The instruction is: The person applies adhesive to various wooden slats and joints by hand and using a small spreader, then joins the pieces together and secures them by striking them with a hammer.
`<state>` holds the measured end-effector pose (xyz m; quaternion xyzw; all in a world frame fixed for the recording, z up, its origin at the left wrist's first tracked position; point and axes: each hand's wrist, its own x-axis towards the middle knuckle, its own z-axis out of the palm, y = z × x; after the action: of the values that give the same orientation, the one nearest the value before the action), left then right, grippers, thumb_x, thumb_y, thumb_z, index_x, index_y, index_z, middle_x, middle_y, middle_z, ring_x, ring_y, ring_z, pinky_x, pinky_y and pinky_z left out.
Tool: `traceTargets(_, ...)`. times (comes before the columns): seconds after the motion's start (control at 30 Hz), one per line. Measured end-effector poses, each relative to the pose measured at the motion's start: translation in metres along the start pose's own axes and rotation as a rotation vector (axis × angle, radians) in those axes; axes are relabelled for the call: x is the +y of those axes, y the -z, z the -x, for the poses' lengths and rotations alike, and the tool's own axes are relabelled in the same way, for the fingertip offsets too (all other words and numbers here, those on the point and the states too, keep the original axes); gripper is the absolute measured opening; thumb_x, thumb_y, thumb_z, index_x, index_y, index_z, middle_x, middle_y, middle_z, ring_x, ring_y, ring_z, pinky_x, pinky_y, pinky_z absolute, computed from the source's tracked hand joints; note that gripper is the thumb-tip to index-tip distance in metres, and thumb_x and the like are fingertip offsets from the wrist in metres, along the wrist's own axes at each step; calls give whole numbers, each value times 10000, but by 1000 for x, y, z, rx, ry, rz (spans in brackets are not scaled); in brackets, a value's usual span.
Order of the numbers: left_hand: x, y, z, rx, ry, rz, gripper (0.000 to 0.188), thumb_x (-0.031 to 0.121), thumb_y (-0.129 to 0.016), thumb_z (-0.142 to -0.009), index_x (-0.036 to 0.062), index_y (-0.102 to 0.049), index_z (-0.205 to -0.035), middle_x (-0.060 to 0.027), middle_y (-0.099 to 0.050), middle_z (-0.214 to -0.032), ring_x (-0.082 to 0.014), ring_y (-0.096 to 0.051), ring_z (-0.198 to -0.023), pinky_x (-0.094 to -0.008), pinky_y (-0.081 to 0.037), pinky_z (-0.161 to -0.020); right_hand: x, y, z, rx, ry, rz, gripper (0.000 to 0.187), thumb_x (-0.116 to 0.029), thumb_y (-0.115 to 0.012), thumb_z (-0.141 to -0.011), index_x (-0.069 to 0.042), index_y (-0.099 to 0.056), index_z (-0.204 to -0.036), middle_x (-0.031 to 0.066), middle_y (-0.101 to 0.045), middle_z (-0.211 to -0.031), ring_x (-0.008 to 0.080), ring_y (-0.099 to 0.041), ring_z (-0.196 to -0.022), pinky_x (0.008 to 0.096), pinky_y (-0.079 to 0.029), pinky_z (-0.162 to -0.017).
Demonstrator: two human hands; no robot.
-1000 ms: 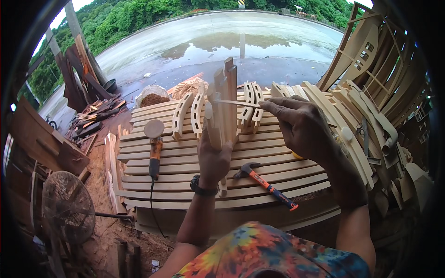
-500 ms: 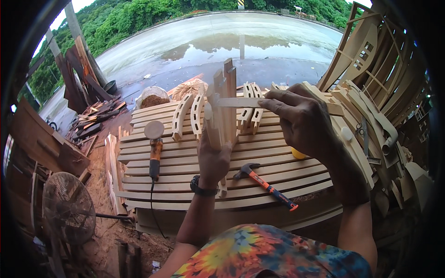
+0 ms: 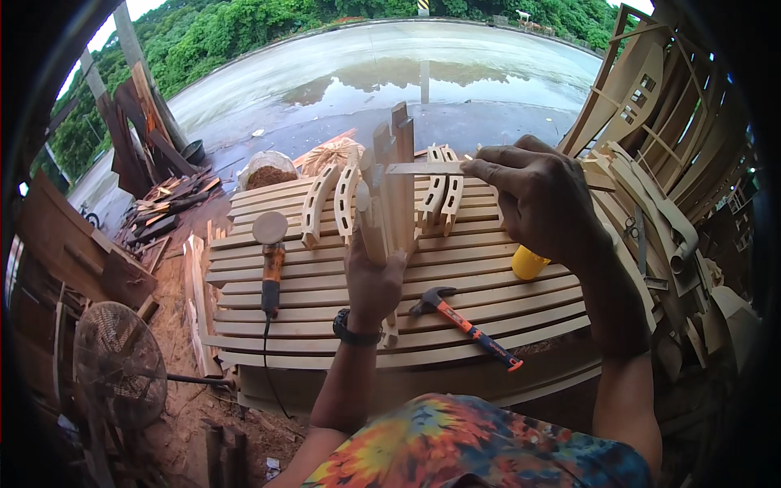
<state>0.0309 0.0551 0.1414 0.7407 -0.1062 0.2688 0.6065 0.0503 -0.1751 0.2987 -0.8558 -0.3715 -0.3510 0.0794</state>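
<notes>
My left hand is closed round a few upright wooden pieces with shaped upper ends, raised over the slatted work surface. Between the finger and thumb of my right hand is a thin, flat, pale strip. Its far end meets the held wood near the top; whether it is wood or metal I cannot tell. Past the left hand lie curved wooden pieces with slots, and a similar slotted pair rests to the right. A yellow cup-like container is just below my right hand.
A claw hammer lies in front of me on the wooden slats. To the left is a corded power tool with a round disc. A fan stands at lower left. Cut wood is piled at right.
My right hand and the strip have moved slightly up and to the right. More of the yellow container shows below the hand. My left hand has barely moved.
</notes>
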Motion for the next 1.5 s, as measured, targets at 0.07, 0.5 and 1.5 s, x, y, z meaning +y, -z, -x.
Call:
traceTargets(0.07,0,-1,1,12,6,4,336,-15,-620,-846,-45,-569,-1177,-159,-690,-1017,-229,-700,-885,-352,-562,-808,3,-9,-2,20,7,7,303,0,-710,-817,-124,-801,-1077,20,-782,-1084,205,-682,-902,353,-592,-800)
traceTargets(0.5,-2,3,2,68,10,21,321,21,-643,-837,-50,-604,-1148,-149,-694,-995,-254,-695,-867,-390,-557,-825,-16,-18,33,-86,-285,-757,351,43,-635,-921,-61,-735,-1240,178,-726,-1247,259,-689,-1166,381,-547,-1014)
traceTargets(1.5,-7,4,0,15,-47,-24,302,-18,-581,-779,-43,-602,-1079,-140,-681,-986,-230,-687,-866,-375,-564,-795,-57,-104,82,-125,-736,-1737,478,-18,-604,-997,-52,-567,-1473,-42,-659,-952,27,-537,-751,203,-478,-684)
